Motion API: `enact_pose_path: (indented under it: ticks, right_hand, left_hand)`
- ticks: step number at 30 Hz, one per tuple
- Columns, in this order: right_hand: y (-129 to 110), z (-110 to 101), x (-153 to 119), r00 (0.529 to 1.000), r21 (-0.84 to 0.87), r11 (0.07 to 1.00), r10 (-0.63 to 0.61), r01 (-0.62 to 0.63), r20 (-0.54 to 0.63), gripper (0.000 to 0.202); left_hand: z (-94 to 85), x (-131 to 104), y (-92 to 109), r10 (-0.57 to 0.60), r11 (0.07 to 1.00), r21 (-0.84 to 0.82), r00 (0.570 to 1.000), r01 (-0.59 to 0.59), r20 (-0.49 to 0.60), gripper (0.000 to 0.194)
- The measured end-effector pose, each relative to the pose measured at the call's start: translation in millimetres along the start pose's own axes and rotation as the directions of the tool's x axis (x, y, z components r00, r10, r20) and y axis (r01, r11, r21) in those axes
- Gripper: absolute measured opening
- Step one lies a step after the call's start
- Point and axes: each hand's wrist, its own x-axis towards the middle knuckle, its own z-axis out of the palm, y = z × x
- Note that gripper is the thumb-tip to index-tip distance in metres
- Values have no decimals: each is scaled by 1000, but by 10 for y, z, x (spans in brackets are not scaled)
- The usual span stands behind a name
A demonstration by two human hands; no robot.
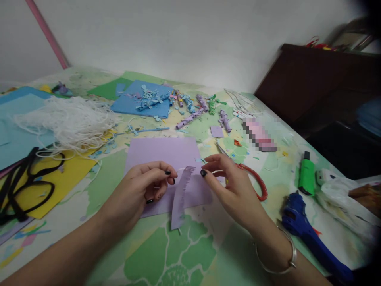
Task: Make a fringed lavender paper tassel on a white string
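Fringed lilac strip (pixel 180 196) between the left hand (pixel 139 182) and the right hand (pixel 233 184)

The strip stood in the gap between the hands, over the near edge of a lilac sheet (pixel 160 149), towards the near edge of the tabletop (pixel 172 258). Its long axis ran from the near edge of the tabletop towards the far edge, the far end leaning slightly towards the right edge. The cut fringe faced the right hand; the plain side faced the left. From the left hand the strip lay to the right, and from the right hand to the left; neither was clearly nearer its far end. The left thumb and fingers were drawn together, apparently pinching a thin white strand (pixel 181 169) that reached towards that end. The right hand was loosely curved, thumb and fingers parted, with nothing visible in its grasp. Red-handled scissors (pixel 263 192) lay partly hidden beyond the right hand, and a blue glue gun (pixel 309 234) lay nearer the tabletop's right edge
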Motion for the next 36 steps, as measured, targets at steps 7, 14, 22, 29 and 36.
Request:
enact_pose_path:
  ticks: [7,14,22,29,36]
  right_hand:
    - [95,-189,57,965,-201,980,-43,-10,-260,15]
    - [291,-679,127,875,-323,897,125,-301,-468,17]
    - [380,-806,99,889,-560,702,427,-440,-164,20]
    - [491,-759,113,846,-658,617,530,-431,-57,32]
    - [414,-700,130,820,-552,684,573,-478,-1,44]
  left_hand:
    - [2,-35,26,7,1000,-5,999,-7,48,19]
    - [-32,-11,19,48,999,14,998,-48,33,19]
    - [-109,36,87,80,996,-32,995,-82,-62,16]
    - [-112,30,106,33,998,-51,992,-40,-119,11]
    - [-104,28,121,30,989,-140,992,-47,-121,16]
